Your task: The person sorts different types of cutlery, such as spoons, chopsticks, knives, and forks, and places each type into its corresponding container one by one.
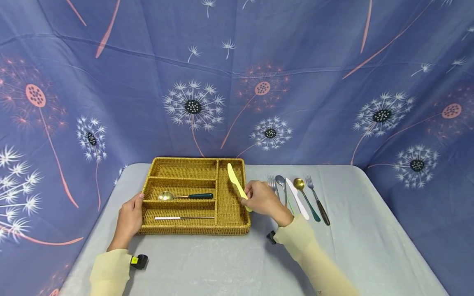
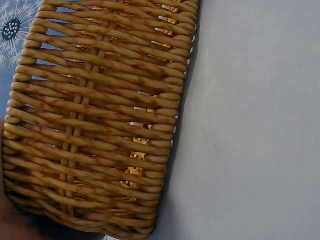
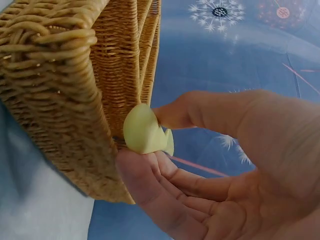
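A yellow knife (image 1: 237, 183) is pinched in my right hand (image 1: 263, 199), above the right compartment of the wicker tray (image 1: 196, 230). In the right wrist view the rounded end of the knife (image 3: 141, 130) shows between thumb and fingers (image 3: 145, 180), close to the tray's wall. My left hand (image 1: 130, 218) grips the tray's left edge; in the left wrist view the woven side (image 2: 100, 110) fills much of the picture. A gold spoon with a dark green handle (image 1: 200, 196) lies in the middle left compartment. The front one holds a thin white-handled utensil (image 1: 167, 218), its kind unclear.
Right of the tray lie a fork (image 1: 272, 183) partly hidden by my right hand, a spoon (image 1: 280, 181), a white knife (image 1: 298, 199), a gold spoon (image 1: 299, 184) and a dark-handled fork (image 1: 323, 210). A patterned blue cloth (image 1: 318, 82) hangs behind the table (image 1: 207, 263).
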Available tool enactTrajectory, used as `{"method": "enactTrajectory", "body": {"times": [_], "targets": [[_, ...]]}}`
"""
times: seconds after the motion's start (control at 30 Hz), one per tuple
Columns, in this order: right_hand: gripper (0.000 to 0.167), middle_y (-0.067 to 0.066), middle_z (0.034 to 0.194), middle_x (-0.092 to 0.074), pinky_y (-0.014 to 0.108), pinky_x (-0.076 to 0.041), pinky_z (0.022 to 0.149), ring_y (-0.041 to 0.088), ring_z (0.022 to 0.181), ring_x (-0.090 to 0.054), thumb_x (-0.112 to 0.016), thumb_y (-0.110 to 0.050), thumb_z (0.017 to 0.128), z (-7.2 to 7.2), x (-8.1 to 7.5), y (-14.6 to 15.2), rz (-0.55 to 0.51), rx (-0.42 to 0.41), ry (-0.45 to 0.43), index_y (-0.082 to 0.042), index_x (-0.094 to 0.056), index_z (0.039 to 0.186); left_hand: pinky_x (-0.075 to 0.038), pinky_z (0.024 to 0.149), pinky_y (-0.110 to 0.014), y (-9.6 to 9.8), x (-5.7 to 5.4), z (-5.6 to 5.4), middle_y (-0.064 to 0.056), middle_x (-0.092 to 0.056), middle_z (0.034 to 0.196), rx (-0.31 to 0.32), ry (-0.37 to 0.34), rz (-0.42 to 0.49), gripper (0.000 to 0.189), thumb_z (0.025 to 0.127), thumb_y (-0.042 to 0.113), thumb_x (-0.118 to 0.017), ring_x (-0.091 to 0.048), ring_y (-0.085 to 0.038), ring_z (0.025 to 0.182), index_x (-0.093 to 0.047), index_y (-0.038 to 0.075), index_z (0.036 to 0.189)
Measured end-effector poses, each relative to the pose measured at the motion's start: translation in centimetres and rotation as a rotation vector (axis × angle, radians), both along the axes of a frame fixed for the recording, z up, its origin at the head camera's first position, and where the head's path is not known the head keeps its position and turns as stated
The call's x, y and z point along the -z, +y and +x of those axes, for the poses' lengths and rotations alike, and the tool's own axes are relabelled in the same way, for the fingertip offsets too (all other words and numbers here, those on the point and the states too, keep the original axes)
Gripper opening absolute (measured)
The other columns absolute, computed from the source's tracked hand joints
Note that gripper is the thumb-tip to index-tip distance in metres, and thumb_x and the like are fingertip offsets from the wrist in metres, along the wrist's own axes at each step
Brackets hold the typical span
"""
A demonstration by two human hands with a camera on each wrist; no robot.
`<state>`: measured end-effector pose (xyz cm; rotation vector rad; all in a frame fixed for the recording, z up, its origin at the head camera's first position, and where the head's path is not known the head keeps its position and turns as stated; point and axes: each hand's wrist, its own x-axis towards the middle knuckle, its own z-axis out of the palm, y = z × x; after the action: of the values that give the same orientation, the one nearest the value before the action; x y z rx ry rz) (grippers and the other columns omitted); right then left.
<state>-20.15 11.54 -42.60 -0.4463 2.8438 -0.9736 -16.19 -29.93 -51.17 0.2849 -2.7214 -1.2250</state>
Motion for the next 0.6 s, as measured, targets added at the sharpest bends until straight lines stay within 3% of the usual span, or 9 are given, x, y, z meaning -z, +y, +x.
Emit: {"method": "enactTrajectory", "body": {"times": [0.4, 0.6], "targets": [[0.026, 0.000, 0.072, -0.051, 0.027, -0.040, 0.059, 0.012, 0.059, -0.042, -0.087, -0.010, 0.089, -0.6, 0.4, -2.0, 0.057, -0.004, -0.010, -0.004, -0.063, 0.083, -0.032, 0.122, -0.070, 0.0, -0.1, 0.1, -0.036, -0.047, 0.155, 0.003, 0.008, -0.003, 0.064, 0.120, 0.040, -0.026, -0.040, -0.058, 0.146, -0.051, -0.007, 0.153], [0.019, 0.002, 0.076, -0.062, 0.029, -0.048, 0.057, 0.016, 0.063, -0.054, -0.087, -0.010, 0.087, -0.9, 0.5, -2.7, 0.081, 0.004, -0.010, -0.004, -0.069, 0.087, -0.031, 0.123, -0.069, 0.0, -0.2, 0.0, -0.035, -0.047, 0.155, -0.004, -0.007, 0.000, 0.064, 0.119, 0.041, -0.026, -0.040, -0.058, 0.146, -0.051, -0.006, 0.154]]}}
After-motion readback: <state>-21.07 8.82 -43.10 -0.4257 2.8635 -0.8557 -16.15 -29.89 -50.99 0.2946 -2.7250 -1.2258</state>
